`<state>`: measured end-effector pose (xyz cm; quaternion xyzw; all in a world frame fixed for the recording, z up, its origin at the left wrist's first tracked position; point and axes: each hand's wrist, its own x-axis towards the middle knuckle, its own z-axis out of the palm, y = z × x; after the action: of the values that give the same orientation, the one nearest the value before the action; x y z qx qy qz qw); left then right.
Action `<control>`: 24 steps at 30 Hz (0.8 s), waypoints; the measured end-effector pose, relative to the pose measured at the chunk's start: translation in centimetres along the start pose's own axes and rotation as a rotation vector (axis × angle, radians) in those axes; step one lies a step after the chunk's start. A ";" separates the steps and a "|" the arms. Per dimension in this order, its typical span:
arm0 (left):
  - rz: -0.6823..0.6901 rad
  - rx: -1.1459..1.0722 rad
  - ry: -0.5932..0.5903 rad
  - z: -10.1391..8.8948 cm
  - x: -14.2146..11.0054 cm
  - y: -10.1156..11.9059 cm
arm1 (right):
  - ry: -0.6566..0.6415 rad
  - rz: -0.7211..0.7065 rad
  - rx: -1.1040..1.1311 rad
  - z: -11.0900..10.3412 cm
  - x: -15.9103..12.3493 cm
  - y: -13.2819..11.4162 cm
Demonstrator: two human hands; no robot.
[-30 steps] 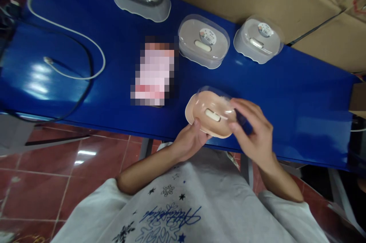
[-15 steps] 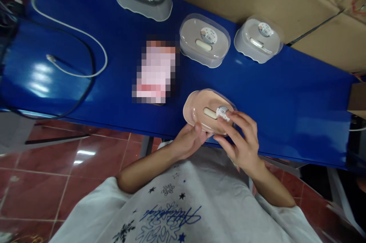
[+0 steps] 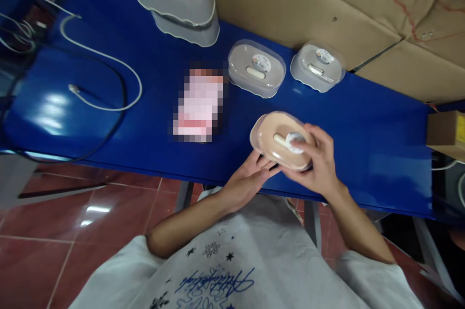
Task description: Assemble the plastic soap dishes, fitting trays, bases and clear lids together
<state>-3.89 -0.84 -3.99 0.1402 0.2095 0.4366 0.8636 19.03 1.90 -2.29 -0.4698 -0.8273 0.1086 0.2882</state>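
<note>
A peach-coloured oval box with a clear lid (image 3: 267, 132) is held tilted over the front of the blue table. On the lid are a cream handle and a round white label. My right hand (image 3: 319, 161) grips its right end, thumb below the near edge and fingers over the lid beside the label. Just under the near edge lies my left hand (image 3: 250, 178), palm up with fingers stretched out and apart; whether they touch the box I cannot tell.
On the blue table (image 3: 381, 154), two grey lidded boxes (image 3: 254, 88) (image 3: 308, 79) stand at the back, with stacked larger grey boxes (image 3: 181, 6) further left. A blurred pink rectangle (image 3: 199, 100) lies nearer. Cables (image 3: 136, 76) curl at left; a cardboard box (image 3: 445, 130) stands right.
The peach box has shifted right and turned a little. My right hand has closed around its right end, while my left hand has loosened from the near side with its fingers spreading.
</note>
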 end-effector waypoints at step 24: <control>-0.128 0.072 -0.094 -0.9 0.2 0.5 | 0.080 0.099 -0.278 -6.5 6.7 16.8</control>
<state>-4.60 -0.38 -4.64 0.1777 0.1930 0.3655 0.8931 32.17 15.95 -2.11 -0.5493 -0.7981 -0.0117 0.2474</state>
